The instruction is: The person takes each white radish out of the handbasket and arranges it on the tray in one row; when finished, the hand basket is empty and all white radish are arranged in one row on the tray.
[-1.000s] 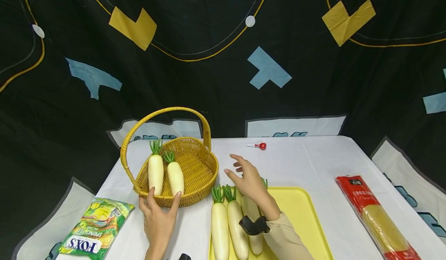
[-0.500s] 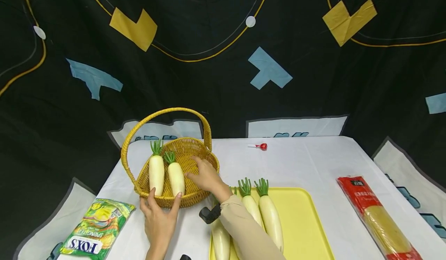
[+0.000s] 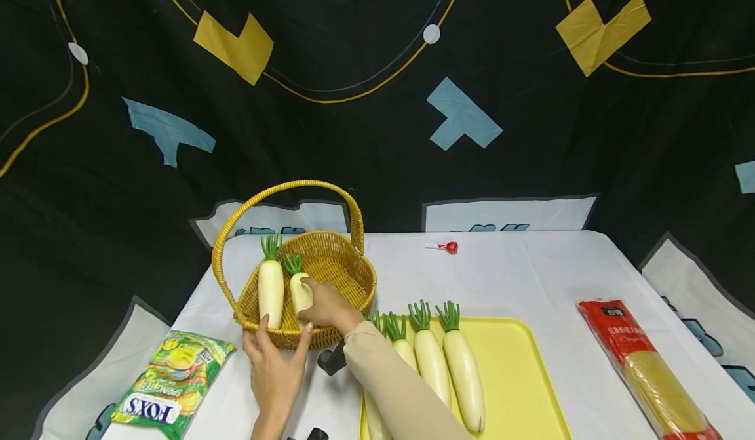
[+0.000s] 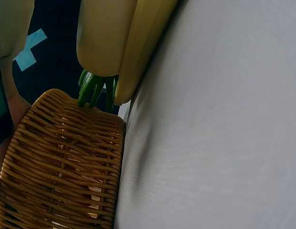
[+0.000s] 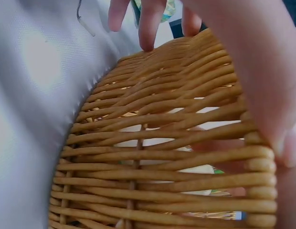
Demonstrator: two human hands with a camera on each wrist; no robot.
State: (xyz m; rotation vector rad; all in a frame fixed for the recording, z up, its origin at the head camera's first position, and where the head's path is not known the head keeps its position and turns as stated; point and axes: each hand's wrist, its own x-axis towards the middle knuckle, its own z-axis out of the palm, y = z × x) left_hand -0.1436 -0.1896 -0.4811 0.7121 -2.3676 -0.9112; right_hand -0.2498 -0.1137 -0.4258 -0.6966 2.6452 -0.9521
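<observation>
Where the right hand (image 3: 327,305) is now: inside the basket (image 3: 336,260), with its thumb and fingers laid around the right radish (image 3: 297,289), whose lower end is hidden by the hand.
Right hand, earlier: a second ago it was held over the tray (image 3: 519,374); half a second ago it was seen above the basket's bare right part, and since then it has been brought leftward onto the right radish.
Left hand (image 3: 277,368): hooked on the basket's front rim, thumb and forefinger spread wide apart; its place on the rim is unchanged.
Left radish (image 3: 271,292): laid in the basket beside the right radish, leaves toward the back; untouched and not shifted.
Basket: stood on the table (image 3: 501,269), handle up, at the same spot as before.
Tray radishes (image 3: 463,381): four can be made out on the tray, leaves toward the back; the leftmost ones are partly covered by the sleeve (image 3: 395,387), which a second ago was farther right.
Around: the green packet (image 3: 174,381) is seen left of the basket, the lollipop (image 3: 445,247) behind the tray, the red pack (image 3: 645,368) to the right; none has been moved.
</observation>
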